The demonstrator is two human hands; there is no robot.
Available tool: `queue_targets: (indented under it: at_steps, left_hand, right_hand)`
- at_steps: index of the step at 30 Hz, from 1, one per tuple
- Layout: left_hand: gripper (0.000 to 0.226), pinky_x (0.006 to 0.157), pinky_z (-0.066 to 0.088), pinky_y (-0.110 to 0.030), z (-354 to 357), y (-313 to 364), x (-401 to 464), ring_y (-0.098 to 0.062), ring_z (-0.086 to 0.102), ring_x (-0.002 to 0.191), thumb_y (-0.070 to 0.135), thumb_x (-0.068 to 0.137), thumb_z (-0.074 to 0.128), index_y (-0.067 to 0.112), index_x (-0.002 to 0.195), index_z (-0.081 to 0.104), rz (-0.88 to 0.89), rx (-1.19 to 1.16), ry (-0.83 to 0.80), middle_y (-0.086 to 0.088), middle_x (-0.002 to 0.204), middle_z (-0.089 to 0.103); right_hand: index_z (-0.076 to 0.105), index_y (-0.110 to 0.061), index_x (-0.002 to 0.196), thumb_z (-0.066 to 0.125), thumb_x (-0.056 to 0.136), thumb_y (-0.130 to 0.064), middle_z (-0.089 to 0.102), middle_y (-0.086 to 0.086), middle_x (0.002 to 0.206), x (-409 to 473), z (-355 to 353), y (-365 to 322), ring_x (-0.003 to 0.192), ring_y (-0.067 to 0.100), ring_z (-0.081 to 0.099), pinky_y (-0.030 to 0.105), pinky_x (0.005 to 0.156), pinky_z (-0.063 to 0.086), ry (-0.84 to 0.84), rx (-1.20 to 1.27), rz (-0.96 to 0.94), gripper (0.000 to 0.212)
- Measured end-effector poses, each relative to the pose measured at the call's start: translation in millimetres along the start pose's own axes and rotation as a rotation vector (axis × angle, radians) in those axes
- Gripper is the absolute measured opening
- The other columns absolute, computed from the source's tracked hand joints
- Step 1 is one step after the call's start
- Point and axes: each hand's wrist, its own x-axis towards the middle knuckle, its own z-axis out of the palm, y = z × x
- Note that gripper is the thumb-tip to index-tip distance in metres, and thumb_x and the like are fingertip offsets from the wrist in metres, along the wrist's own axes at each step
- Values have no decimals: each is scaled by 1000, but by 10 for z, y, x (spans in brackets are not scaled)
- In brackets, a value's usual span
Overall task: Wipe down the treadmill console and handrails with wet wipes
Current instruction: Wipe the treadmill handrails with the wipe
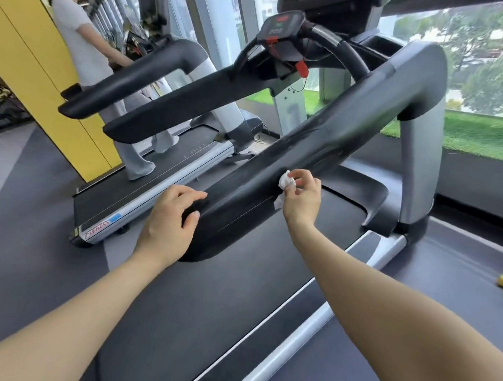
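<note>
I see my right hand (302, 194) pinching a crumpled white wet wipe (286, 181) between thumb and fingertips. The wipe is pressed against the inner side of the near black handrail (322, 141), roughly a third of the way up from its rounded end, and part of the wipe hangs below my thumb. My left hand (169, 223) is cupped over the rounded end of that same handrail, fingers curled across its top, thumb on the end face. The console (281, 24) sits well apart from both hands, at the far end of the treadmill. The running belt (206, 306) lies below my forearms. A person (76, 35) stands on the neighbouring treadmill at left.
</note>
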Motion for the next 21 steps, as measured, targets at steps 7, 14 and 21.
queue_targets:
  at_steps: [7,14,21]
  left_hand:
    - [41,98,41,-32,-217,-411,-416,-18,49,113,-3,84,56,13,121,61,-50,2,-45,6,114,47]
    - [48,98,36,-26,-231,-492,-591,-17,47,117,-3,87,53,18,131,52,-85,-89,-139,3,132,45]
    - [47,98,36,-27,-285,-531,-574,-20,47,120,-7,85,52,13,128,55,-88,-103,-140,-2,132,48]
  right_hand:
    - [59,-28,90,42,89,-5,46,-12,99,-841,351,-87,76,13,53,27,71,43,-34,-92,-37,29]
    - [61,-24,92,43,85,-4,50,-8,99,-1581,641,-155,83,20,55,33,73,45,-114,-175,-97,27]
    - [62,-27,84,57,88,-11,50,-12,83,-1758,513,-301,65,4,51,39,76,51,-371,-208,-145,17]
